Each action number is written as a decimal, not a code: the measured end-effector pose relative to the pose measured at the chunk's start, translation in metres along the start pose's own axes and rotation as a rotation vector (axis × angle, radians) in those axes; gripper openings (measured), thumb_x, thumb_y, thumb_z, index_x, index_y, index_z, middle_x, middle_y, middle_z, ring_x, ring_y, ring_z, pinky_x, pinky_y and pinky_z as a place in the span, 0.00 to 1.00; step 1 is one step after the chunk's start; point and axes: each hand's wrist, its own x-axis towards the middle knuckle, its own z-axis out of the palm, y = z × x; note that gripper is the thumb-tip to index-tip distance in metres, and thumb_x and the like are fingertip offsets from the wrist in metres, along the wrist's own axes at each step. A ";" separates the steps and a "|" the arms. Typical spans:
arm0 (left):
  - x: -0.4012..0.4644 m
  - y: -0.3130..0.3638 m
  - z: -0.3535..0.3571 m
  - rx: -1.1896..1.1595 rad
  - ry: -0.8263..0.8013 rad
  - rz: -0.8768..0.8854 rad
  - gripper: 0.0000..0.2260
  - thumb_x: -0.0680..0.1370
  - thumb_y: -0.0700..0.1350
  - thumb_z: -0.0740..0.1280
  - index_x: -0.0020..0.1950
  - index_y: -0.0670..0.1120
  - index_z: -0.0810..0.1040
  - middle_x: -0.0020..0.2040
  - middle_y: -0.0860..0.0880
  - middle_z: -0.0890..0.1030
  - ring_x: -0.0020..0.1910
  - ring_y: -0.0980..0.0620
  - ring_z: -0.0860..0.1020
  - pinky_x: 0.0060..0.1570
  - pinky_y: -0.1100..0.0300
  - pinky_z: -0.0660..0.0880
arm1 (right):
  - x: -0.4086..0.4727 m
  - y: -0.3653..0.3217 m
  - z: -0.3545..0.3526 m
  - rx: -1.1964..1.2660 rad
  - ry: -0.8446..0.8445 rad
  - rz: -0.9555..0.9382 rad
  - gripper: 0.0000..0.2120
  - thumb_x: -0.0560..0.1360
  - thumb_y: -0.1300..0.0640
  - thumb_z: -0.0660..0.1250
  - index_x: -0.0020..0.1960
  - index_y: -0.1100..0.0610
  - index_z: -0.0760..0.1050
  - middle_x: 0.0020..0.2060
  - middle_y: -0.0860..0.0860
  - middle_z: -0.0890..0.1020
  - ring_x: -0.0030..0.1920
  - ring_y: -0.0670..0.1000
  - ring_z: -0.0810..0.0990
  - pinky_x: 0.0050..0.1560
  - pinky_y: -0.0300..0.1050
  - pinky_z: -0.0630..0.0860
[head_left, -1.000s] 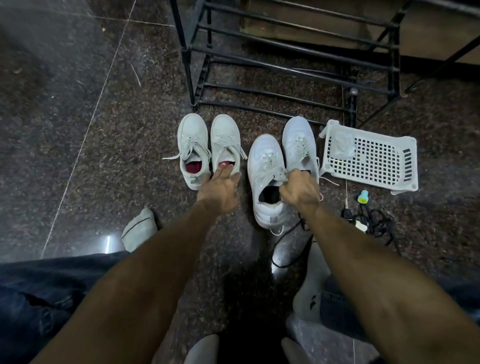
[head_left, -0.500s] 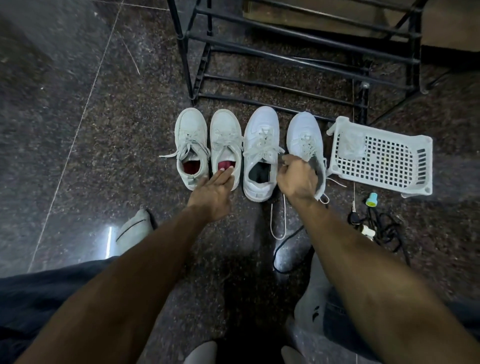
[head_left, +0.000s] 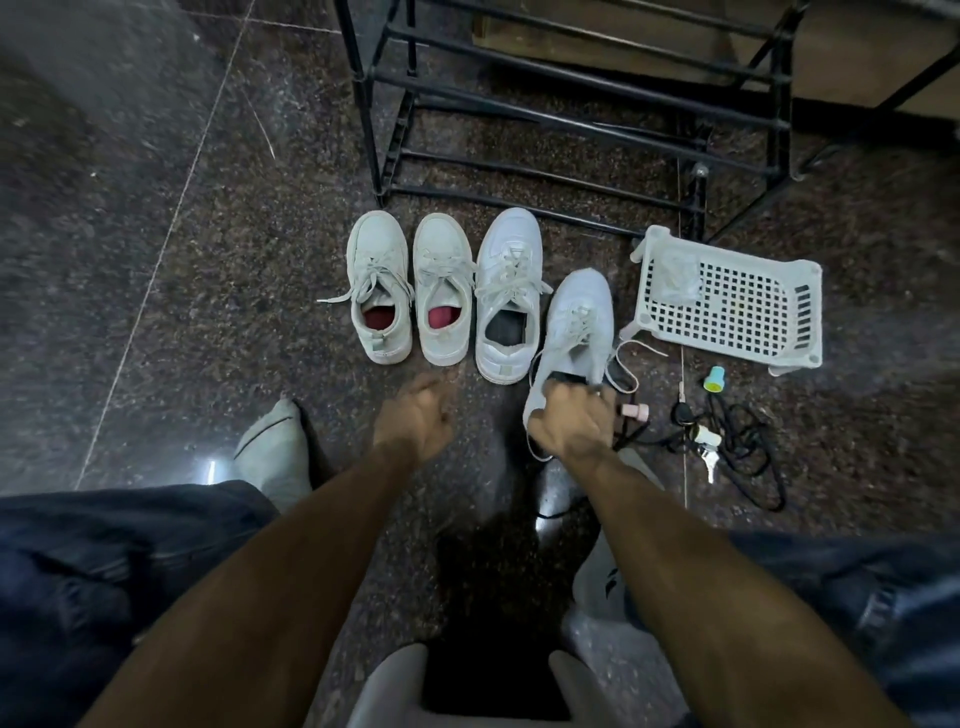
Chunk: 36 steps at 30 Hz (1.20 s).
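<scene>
Floor (head_left: 156, 260) was dark speckled stone, with a black metal rack (head_left: 571, 119) at the top of view and a white slotted basket (head_left: 727, 306) to the right. Three white shoes (head_left: 441, 296) stood in a row before the rack, toes toward it. Right of them sat the fourth shoe (head_left: 579, 317), nearer the person, toe near the basket corner; could not tell if it was lifted. The right hand (head_left: 571, 421) had its fingers curled round the heel collar. The left hand (head_left: 415, 415) hung loosely curled, holding nothing, clear of the shoes. Step looked like lining up the last shoe: best pushed forward and left by the heel until it sat beside the third, heels level, loose lace (head_left: 649, 349) kept out from under the sole. Its long axis ran heel-to-toe up the view, toe angled slightly right.
</scene>
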 end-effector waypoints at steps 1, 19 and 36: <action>-0.005 -0.001 0.005 -0.040 -0.035 -0.035 0.15 0.77 0.45 0.65 0.64 0.45 0.76 0.62 0.44 0.77 0.61 0.43 0.75 0.59 0.52 0.73 | -0.011 -0.006 0.000 0.014 0.020 -0.032 0.09 0.68 0.50 0.63 0.46 0.52 0.74 0.43 0.54 0.83 0.45 0.55 0.80 0.57 0.51 0.63; -0.058 -0.002 0.043 -0.351 -0.389 -0.133 0.14 0.73 0.43 0.71 0.58 0.47 0.81 0.57 0.46 0.82 0.56 0.48 0.80 0.58 0.57 0.74 | -0.106 -0.051 0.038 0.066 -0.409 -0.472 0.14 0.73 0.50 0.66 0.53 0.58 0.80 0.53 0.60 0.82 0.54 0.61 0.80 0.52 0.49 0.75; -0.058 0.012 0.047 0.104 -0.411 0.185 0.04 0.74 0.47 0.66 0.46 0.50 0.79 0.55 0.48 0.75 0.55 0.47 0.77 0.54 0.52 0.75 | -0.092 -0.003 0.040 0.237 -0.344 -0.027 0.20 0.71 0.47 0.67 0.61 0.52 0.70 0.58 0.54 0.79 0.58 0.59 0.78 0.53 0.48 0.74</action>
